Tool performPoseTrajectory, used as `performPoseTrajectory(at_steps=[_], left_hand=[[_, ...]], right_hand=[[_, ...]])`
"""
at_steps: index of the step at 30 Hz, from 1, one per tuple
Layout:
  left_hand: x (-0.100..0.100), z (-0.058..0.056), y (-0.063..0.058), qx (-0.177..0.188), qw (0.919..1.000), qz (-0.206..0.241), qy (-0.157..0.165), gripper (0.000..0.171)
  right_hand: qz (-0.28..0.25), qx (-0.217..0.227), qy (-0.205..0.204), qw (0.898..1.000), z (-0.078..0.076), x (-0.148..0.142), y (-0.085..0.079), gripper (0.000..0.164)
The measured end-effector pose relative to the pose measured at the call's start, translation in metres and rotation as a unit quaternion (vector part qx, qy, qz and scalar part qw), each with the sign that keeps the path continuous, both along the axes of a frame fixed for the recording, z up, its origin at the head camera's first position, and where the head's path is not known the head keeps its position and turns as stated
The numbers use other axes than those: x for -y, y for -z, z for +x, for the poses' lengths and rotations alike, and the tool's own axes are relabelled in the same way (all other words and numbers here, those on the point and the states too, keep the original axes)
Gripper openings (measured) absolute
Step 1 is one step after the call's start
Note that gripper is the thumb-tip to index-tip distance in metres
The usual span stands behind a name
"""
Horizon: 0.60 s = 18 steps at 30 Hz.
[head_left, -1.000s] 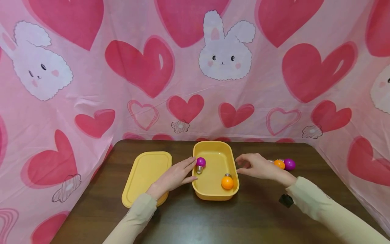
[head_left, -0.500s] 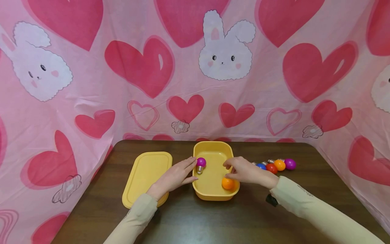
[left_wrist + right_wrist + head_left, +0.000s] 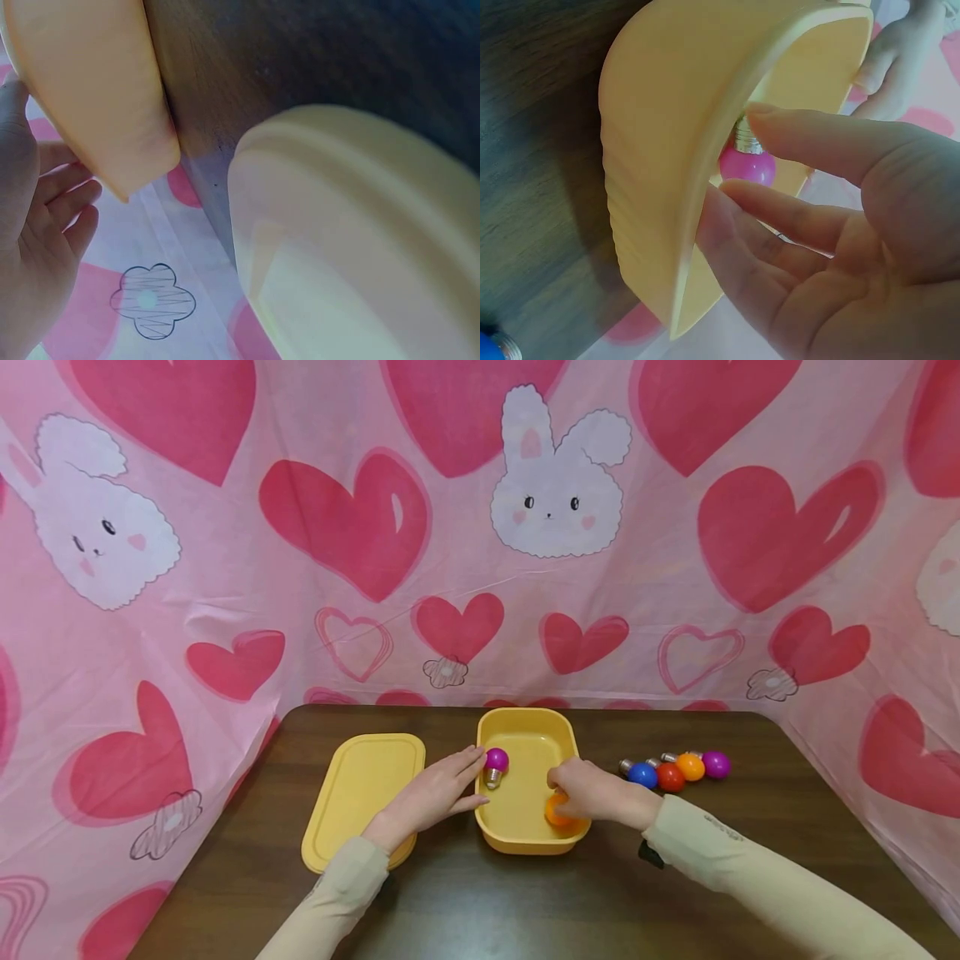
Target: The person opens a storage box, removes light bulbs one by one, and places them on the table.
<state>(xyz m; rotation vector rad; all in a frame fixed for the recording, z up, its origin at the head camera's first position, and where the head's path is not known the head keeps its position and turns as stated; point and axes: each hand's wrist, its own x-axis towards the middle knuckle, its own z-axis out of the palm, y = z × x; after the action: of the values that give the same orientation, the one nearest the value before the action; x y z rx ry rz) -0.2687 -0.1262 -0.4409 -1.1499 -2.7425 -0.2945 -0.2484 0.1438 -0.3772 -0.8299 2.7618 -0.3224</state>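
Note:
A yellow box (image 3: 564, 735) stands open on the dark table, holding a purple bulb (image 3: 496, 759) at its left wall and an orange bulb (image 3: 556, 811) near its front right corner. My left hand (image 3: 442, 787) rests flat against the box's left wall (image 3: 90, 97), fingers straight. My right hand (image 3: 592, 792) reaches over the right rim into the box and covers most of the orange bulb. In the right wrist view its fingers (image 3: 787, 221) look relaxed and spread, with the purple bulb (image 3: 746, 163) beyond them; no grip on the orange bulb shows.
The yellow lid (image 3: 363, 793) lies flat left of the box. Right of the box lies a row of bulbs: blue (image 3: 642, 774), red (image 3: 670, 777), orange (image 3: 689, 767), purple (image 3: 716, 764). Pink heart-and-bunny cloth walls in the table on three sides.
My right hand has moved left from the row of loose bulbs into the box and down onto the orange bulb, uncovering the blue and red bulbs. The left hand stayed put.

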Motion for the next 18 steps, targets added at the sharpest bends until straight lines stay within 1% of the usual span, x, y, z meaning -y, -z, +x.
performPoseTrajectory(at_steps=[5, 10, 14, 18], left_hand=[[-0.001, 0.0, 0.001, 0.009, 0.9999, 0.0, -0.005, 0.074], [-0.001, -0.001, 0.001, 0.006, 1.0, -0.003, -0.004, 0.073], [-0.001, -0.001, 0.002, 0.007, 1.0, -0.005, -0.005, 0.073], [-0.001, -0.001, 0.002, 0.011, 0.9999, -0.006, -0.008, 0.074]], right_hand=[[0.019, 0.001, -0.003, 1.0, 0.0, 0.004, 0.004, 0.025], [0.026, 0.006, 0.002, 1.0, 0.002, 0.008, 0.008, 0.027], [0.02, -0.008, -0.01, 1.0, 0.003, 0.008, 0.011, 0.026], [0.001, -0.021, -0.023, 1.0, 0.003, 0.007, 0.014, 0.028]])
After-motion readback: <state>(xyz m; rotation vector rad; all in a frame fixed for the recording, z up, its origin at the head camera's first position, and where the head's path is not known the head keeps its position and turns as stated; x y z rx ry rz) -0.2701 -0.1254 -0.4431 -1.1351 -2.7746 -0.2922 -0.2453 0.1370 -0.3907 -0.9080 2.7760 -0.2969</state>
